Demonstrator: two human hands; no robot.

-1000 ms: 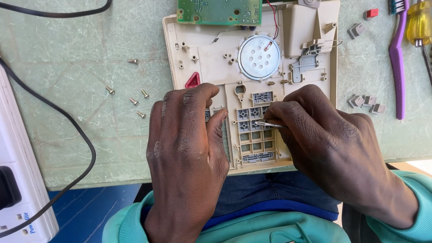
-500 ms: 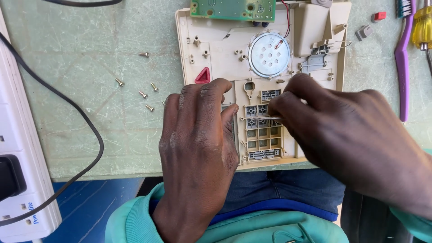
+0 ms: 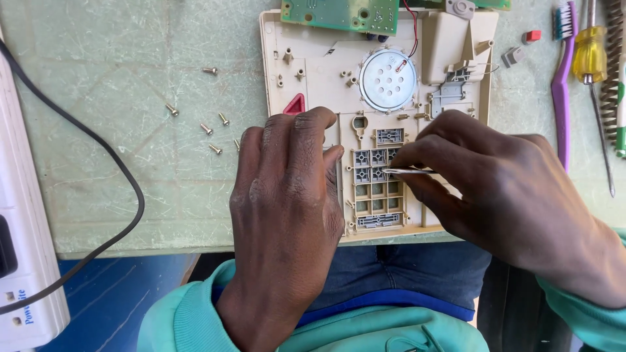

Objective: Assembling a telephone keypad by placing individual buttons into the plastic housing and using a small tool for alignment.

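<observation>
1. Telephone shell, a beige moulded-plastic casing lying open face-down, sits on the scratched pale-green table straight ahead of us, its near edge at the table's front edge.
2. Our left hand lies flat on the shell's left half, fingers pressed together and pointing away from us, fingertips just below a red triangular piece.
3. Our right hand pinches slim metal tweezers between thumb and fingers; the shiny tip points left over the keypad grid, a block of small square cells, some filled with grey key backs. We cannot tell whether the tip touches a cell or grips anything.
4. Above the grid a round silvery speaker with a ring of holes is seated in the shell, a red wire running up from it towards a green circuit board at the top edge.
5. Small brass-coloured screws lie scattered on the table left of the shell.
6. A black cable curves across the left side near a white power strip.
7. At the right lie a purple toothbrush and a screwdriver with a clear yellow handle.
</observation>
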